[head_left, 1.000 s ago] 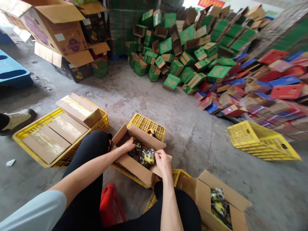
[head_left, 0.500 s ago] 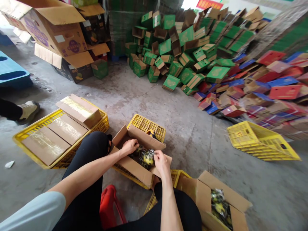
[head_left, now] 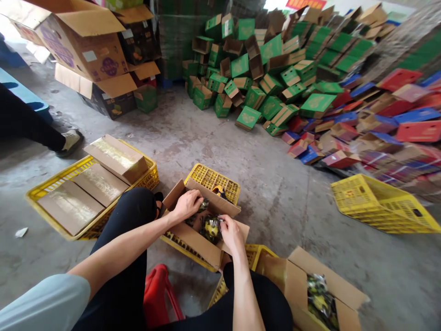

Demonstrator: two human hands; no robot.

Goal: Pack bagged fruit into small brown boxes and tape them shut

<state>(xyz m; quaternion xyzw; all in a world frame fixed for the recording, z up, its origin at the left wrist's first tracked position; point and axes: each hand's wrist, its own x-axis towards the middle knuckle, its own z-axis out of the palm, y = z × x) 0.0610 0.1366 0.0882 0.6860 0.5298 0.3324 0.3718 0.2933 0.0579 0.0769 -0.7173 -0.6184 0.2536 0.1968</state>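
An open cardboard box (head_left: 198,243) rests on an upturned yellow crate (head_left: 213,178) in front of me. Inside it lies a clear plastic bag of yellow-green fruit (head_left: 211,227); the fruit's kind is too small to tell. My right hand (head_left: 231,233) pinches the film of this bag at its right side. Over the box's left half, my left hand (head_left: 189,203) has its fingers curled at a second dark, shiny bag (head_left: 204,204), largely hidden by the hand. A black-and-yellow object (head_left: 220,191), perhaps a tape dispenser, sits behind the box's far flap.
At left, a yellow crate (head_left: 32,195) holds several taped boxes (head_left: 70,207). A second open box (head_left: 292,280) with bagged fruit stands at lower right. A red stool (head_left: 158,292) is beneath me. Green cartons (head_left: 248,117) and a yellow crate (head_left: 347,197) lie beyond. Someone's leg (head_left: 31,115) shows at left.
My left hand has risen slightly and shifted right and away from the bag in the middle. The right hand stays at that bag's edge. The person at left has stepped further into view.
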